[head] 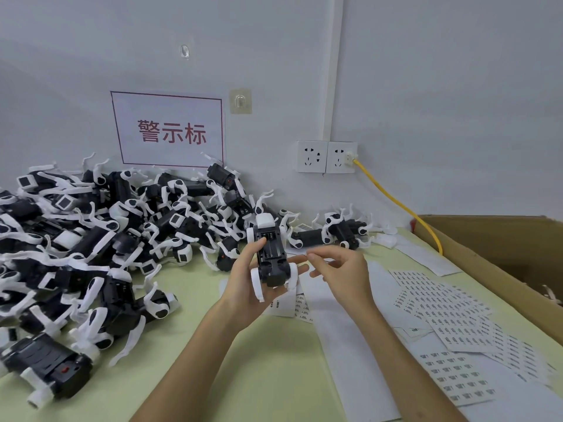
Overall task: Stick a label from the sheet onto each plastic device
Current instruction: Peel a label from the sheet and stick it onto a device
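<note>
The left hand (243, 287) grips one plastic device (271, 254) mid-table, battery bay turned toward the face, I'd guess so the flat underside is ready. The right hand (341, 272), at its three o'clock, pinches what looks like a tiny label (307, 254) (hard to make out). Spare label sheets (441, 303) lie at four o'clock, within easy reach, and the waiting pile (91, 226) at nine.

Print on sheets (441, 306), 4 o'clock, was illegibly small. Pile (76, 239) at 9 o'clock and box (475, 229) at 3 o'clock were cut by edges.
</note>
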The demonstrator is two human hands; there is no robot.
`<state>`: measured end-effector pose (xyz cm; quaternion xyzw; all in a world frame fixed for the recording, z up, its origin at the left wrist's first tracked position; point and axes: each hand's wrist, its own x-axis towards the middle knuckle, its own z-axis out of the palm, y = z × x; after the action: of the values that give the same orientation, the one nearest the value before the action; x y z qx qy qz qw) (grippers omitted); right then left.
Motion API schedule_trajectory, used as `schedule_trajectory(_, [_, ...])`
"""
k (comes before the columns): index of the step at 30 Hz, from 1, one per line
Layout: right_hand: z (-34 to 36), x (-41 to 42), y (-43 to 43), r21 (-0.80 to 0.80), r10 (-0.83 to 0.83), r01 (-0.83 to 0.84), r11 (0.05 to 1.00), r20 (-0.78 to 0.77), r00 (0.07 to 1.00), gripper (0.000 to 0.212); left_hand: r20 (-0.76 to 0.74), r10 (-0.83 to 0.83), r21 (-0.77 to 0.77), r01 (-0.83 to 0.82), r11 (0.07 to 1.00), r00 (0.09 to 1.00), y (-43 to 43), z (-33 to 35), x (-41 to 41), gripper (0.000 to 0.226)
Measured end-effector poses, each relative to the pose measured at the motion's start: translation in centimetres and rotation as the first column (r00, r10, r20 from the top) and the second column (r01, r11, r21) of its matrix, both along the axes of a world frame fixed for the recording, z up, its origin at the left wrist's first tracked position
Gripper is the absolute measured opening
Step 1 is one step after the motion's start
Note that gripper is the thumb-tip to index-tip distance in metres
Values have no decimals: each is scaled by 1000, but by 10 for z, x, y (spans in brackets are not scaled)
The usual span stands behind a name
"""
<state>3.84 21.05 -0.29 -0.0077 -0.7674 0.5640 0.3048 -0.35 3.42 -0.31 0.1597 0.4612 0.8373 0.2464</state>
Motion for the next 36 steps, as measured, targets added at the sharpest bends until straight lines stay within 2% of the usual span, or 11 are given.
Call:
schedule_trajectory(4, [0,0,0,19,-20,19,1000,7,1000,10,3,6,-2,-6,1000,1000,1,1,2,74])
schedule_trajectory(8, [2,0,-1,18,-64,64,998,0,998,16,5,4,12,-4,1000,1000,1,1,3,68])
schedule_trajectory(11, [1,0,1,35,-76,76,997,15,997,9,-20,5,-3,-5,1000,1000,1,0,3,68])
schedule_trajectory(13, [-1,-1,2,78,-83,81,994,16,996,9,-51,12,-31,-14,999,999,2,0,3,69])
schedule_trajectory(17, [-3,-1,1,179,-125,126,976,-16,992,28,-155,35,-116,-54,992,987,3,0,4,64])
schedule_trajectory(19, [-5,-1,1,229,-151,151,962,-16,988,30,-190,44,-165,-76,983,981,4,1,5,56])
schedule_trajectory(22, [-8,-3,3,292,-182,181,939,-25,983,26,-227,38,-227,-90,970,973,5,2,8,43])
schedule_trajectory(26, [-10,-2,3,370,-223,214,904,-19,975,13,-276,22,-246,-93,965,961,6,0,9,48])
schedule_trajectory(32, [-11,-1,1,539,-287,287,792,-86,954,11,-297,11,-275,-97,957,955,8,-6,7,50])
schedule_trajectory(34, [-10,-1,-2,502,-285,333,798,-172,943,12,-302,78,-221,-150,964,950,11,-4,7,45])
schedule_trajectory(36, [-6,0,-4,336,-259,333,881,-246,934,14,-234,195,-121,-228,966,952,10,-3,3,40])
